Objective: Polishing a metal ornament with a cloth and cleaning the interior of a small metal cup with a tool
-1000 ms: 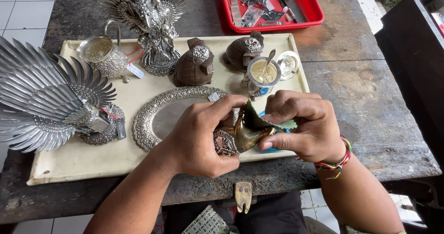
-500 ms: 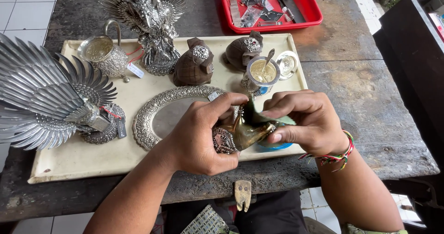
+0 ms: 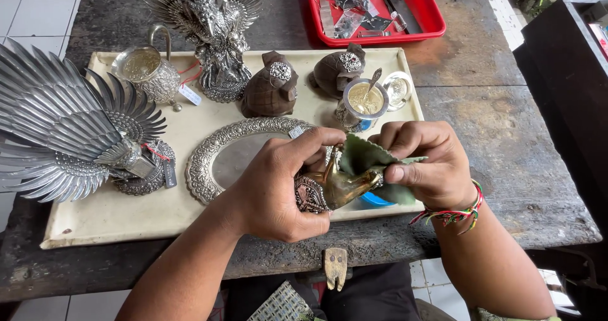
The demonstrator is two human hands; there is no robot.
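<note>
Left hand [image 3: 278, 188] is gripping a small brass-coloured bird-shaped figurine [image 3: 339, 185], fingers closed around its ornate silver-trimmed end; we are holding it just above the near edge of the cream tray [image 3: 114, 213]. Right hand [image 3: 430, 162] is pinching a green cloth [image 3: 367, 159] between thumb and fingers, pressed against the figurine's right end.

Change noted against the earlier views: half a second and a second ago the cloth was bunched under our right hand and mostly hidden; now it is draping over the top of the figurine and more of it is showing, and the right hand is sitting a little further right. The figurine itself is staying at the same spot over the tray edge. We are reading this as rubbing in progress, with the cloth working along the piece.

Around the hands: an oval silver tray [image 3: 225, 156] lies just left of the left hand, a silver feathered bird [image 3: 69, 131] further left, two dark shell-like pieces [image 3: 269, 86] beyond, a small silver cup with spoon [image 3: 364, 102] just far of the right hand, and a red tray [image 3: 380, 7] at the far side.
</note>
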